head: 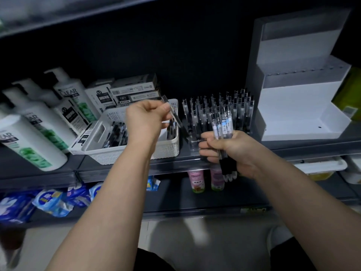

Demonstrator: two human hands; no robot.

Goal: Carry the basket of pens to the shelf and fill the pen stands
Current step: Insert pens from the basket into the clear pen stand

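Seen from the head camera, a person stands at a dark grey metal shelf [88,172]. On it sits a white perforated plastic basket [170,148], with loose black-and-clear pens [115,134] lying inside.

The left hand [146,119] hovers over the basket's right end, thumb and fingertips pinching a single clear-barrelled pen with black trim [176,118], which is tilted with its lower end towards the right.

The right hand [229,151] is closed in a fist round a bundle of clear pens with black grips [224,124]. Their clip ends rise above the fist and their grip ends hang below it.

Just behind that hand, to the right of the basket, stands a clear acrylic pen stand [220,108] crowded with upright pens.

A white tiered display box [293,106] occupies the shelf's right end. White pump bottles with green labels [29,133] lean at the left, and stacked grey-and-white cartons [134,90] sit behind the basket.

On the shelf below are blue-and-white packets [48,202] and two pink-labelled bottles [196,180].
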